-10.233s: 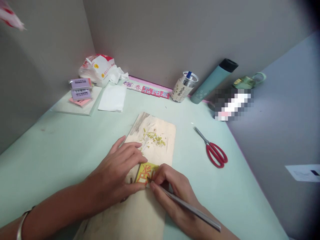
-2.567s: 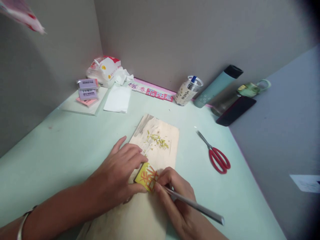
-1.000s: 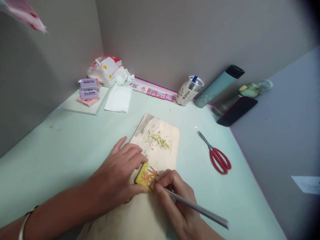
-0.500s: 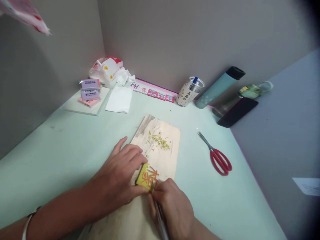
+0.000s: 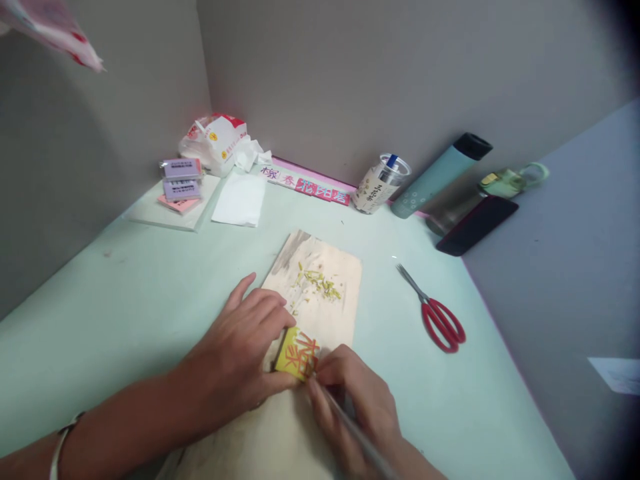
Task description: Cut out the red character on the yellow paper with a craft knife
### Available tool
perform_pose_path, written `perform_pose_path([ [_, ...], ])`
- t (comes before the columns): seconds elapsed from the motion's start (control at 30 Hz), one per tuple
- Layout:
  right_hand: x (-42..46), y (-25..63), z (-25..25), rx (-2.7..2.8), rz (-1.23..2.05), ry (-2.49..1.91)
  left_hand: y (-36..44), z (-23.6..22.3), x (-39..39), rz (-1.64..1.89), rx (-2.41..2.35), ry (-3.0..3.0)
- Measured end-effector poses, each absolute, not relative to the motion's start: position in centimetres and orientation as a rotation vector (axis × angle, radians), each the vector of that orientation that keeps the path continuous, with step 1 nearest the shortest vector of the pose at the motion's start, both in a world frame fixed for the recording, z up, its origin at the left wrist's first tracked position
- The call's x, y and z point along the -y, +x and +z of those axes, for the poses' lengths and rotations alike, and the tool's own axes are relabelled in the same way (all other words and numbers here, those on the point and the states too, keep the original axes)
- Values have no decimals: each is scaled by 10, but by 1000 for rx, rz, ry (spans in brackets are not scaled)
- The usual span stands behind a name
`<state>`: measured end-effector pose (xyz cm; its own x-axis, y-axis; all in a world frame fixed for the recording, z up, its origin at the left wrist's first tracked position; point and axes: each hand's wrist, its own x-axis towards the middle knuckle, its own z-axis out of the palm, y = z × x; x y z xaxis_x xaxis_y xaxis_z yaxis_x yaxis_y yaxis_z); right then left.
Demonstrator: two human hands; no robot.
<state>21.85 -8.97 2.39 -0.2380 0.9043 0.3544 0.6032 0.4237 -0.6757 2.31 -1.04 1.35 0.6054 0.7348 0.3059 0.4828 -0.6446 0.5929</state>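
Note:
A yellow rubber carving block [image 5: 290,359] with a red-orange character on its face lies on a pale wooden board [image 5: 333,320]. My left hand [image 5: 250,340] grips the block between thumb and fingers, pinning it to the board. In my right hand [image 5: 357,400] is a slim metal carving knife [image 5: 355,430], held like a pen. Its tip meets the block's lower right corner, and the fingers hide the exact contact. Yellow shavings [image 5: 320,283] are scattered on the board beyond the block.
Red-handled scissors [image 5: 443,323] lie to the right. A clear cup [image 5: 381,183], a teal bottle [image 5: 440,177], a metal bottle [image 5: 450,207] and a dark phone [image 5: 477,225] stand or lean at the back right. Back left are wrapped blocks [image 5: 181,179], a white tissue [image 5: 239,200] and a tissue pack [image 5: 217,140].
My right hand has rotated, and the knife's handle now slants further to the right. The left hand and the block stay almost where they were.

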Motion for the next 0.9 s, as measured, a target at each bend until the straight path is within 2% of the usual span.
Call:
perform_pose_path([
  [0.1, 86, 223, 34, 1741, 903, -1404, 23, 12, 11, 747, -956, 2391],
  [0.27, 78, 227, 40, 1534, 1131, -1412, 23, 10, 12, 781, -955, 2396],
  [0.9, 72, 234, 40, 1306, 1335, -1368, 23, 7, 13, 816, -959, 2379],
])
